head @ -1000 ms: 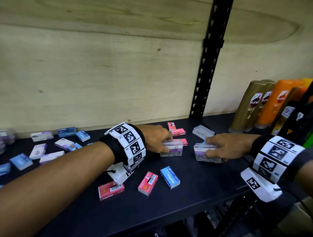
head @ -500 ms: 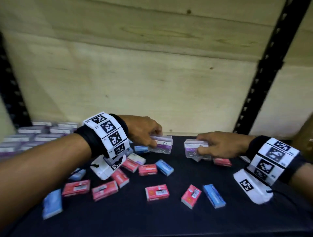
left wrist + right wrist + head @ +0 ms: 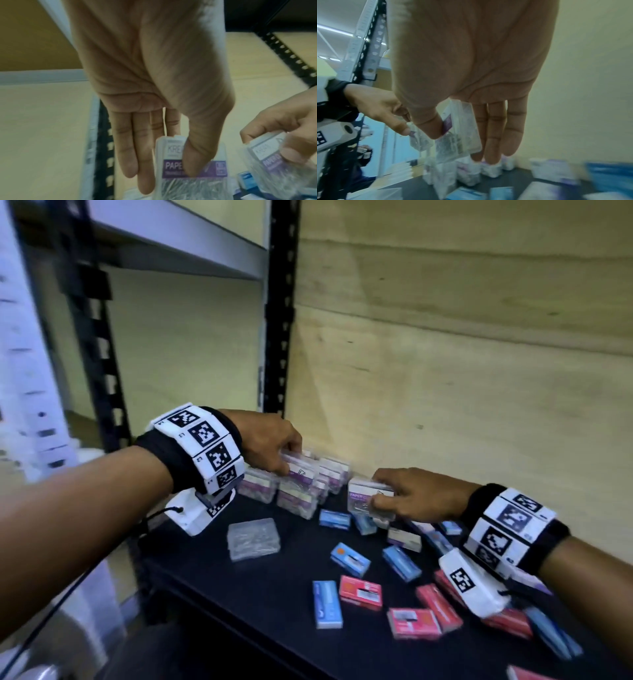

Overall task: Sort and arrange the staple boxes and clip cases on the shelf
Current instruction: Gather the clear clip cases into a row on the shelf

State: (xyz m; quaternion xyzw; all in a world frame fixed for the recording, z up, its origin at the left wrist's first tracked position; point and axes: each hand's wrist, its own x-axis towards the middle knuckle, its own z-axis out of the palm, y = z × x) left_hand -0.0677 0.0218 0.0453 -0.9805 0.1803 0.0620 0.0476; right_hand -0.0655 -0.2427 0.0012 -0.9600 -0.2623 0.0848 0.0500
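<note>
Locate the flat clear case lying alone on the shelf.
Head view, left side: the flat clear case lies below the left hand, left of the scattered blue boxes.

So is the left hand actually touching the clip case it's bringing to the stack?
Touching. The left wrist view shows the left hand with its thumb pressed across the label of the clip case, fingers behind it.

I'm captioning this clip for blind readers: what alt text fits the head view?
Both hands hold clear paper clip cases over a black shelf: the left hand sets its clip case onto a stacked group at the back, the right hand grips another clip case. Red and blue staple boxes lie scattered in front.
</note>
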